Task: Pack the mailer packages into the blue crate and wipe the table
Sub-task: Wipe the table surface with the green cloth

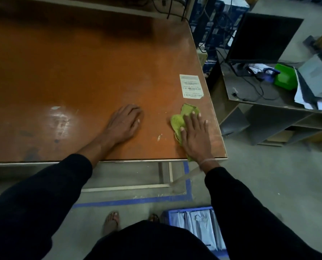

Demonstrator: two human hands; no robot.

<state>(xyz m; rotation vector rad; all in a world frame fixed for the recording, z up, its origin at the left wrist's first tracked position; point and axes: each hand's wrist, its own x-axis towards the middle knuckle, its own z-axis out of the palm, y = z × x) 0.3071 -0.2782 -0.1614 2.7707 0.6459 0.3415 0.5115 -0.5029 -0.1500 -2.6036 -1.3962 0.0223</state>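
Observation:
My right hand (195,136) presses flat on a crumpled green cloth (180,119) near the right front corner of the brown table (72,76). Its fingers lie straight over the cloth. My left hand (125,122) rests palm down on the bare tabletop, a little to the left of the cloth, holding nothing. On the floor by my feet stands the blue crate (165,215) with several grey mailer packages (200,226) upright inside it; my right sleeve hides part of it.
A white barcode label (191,86) is stuck on the table beyond the cloth. To the right stands a lower desk (237,91) with a dark monitor (261,36), cables, a green box (286,77) and papers. Blue tape (137,200) marks the floor.

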